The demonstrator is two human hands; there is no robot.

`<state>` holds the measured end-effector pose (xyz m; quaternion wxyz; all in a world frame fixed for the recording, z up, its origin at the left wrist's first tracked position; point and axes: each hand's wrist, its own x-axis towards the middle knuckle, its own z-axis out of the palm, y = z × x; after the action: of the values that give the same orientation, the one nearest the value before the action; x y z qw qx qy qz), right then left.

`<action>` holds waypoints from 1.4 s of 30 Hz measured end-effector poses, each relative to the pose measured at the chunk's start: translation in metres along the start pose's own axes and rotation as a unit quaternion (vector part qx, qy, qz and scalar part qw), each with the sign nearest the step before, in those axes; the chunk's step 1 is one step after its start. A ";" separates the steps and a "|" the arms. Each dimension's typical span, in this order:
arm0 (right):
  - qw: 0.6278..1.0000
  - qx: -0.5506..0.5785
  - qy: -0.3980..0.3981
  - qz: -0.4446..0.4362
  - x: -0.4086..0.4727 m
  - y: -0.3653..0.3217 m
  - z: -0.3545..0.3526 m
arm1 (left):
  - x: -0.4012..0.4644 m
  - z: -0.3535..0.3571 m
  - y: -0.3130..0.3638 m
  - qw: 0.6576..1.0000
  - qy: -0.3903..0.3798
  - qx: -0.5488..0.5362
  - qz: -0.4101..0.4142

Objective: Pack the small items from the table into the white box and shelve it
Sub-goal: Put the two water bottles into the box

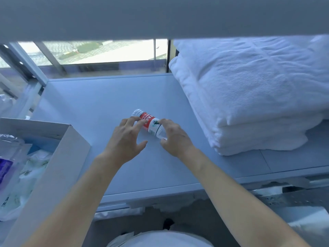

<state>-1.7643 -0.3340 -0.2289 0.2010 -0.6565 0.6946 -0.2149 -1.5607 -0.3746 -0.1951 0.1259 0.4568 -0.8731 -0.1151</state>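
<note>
A small clear water bottle with a red and white label lies on its side in the middle of the pale grey surface. My left hand reaches it from the left, fingers spread and fingertips resting on the red label. My right hand curls around the bottle's near end, with the thumb below it and the forefinger over it. The white box stands open at the left edge. It holds plastic-wrapped packets, one with a purple label.
A stack of folded white towels fills the right side of the surface. A grey shelf board hangs low overhead. A window lies behind the far edge, and metal frame bars rise at far left.
</note>
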 end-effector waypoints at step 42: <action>0.962 -0.017 -0.013 -0.271 0.013 -0.161 -0.047 | -0.091 -0.140 -0.041 0.974 0.146 0.113 -0.129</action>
<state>-1.6591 -0.3530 -0.0993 0.1330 -0.8260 0.4920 -0.2407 -1.4336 -0.3345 -0.0870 0.1834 0.5891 -0.7861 0.0372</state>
